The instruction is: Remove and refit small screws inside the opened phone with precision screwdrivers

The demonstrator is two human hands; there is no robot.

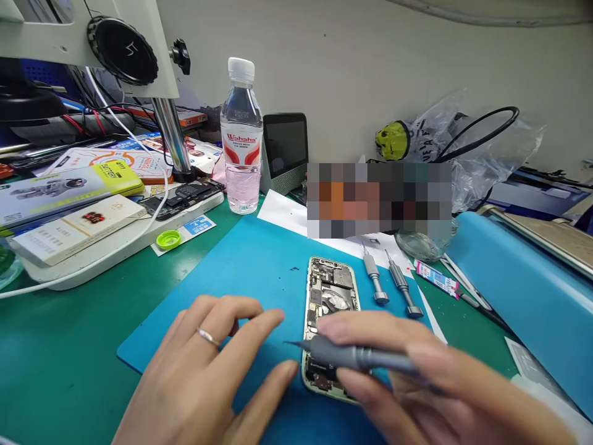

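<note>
An opened phone [331, 296] lies on a blue mat [259, 266], its inner boards and parts exposed. My right hand [417, 383] is closed round a grey screwdriver [356, 356], whose tip points left just above the phone's lower half. My left hand [208, 371] rests on the mat left of the phone, fingers loosely spread, a ring on one finger, holding nothing that I can see. Two more grey screwdrivers [374, 279] [402, 287] lie on the mat right of the phone.
A water bottle [241, 139] stands behind the mat. A microscope stand [173, 133] with boxes and cables fills the left. A green cap [168, 239] lies near it. A small dark screen [285, 151], a glass dish [424, 244] and a plastic bag [482, 154] sit at the back right.
</note>
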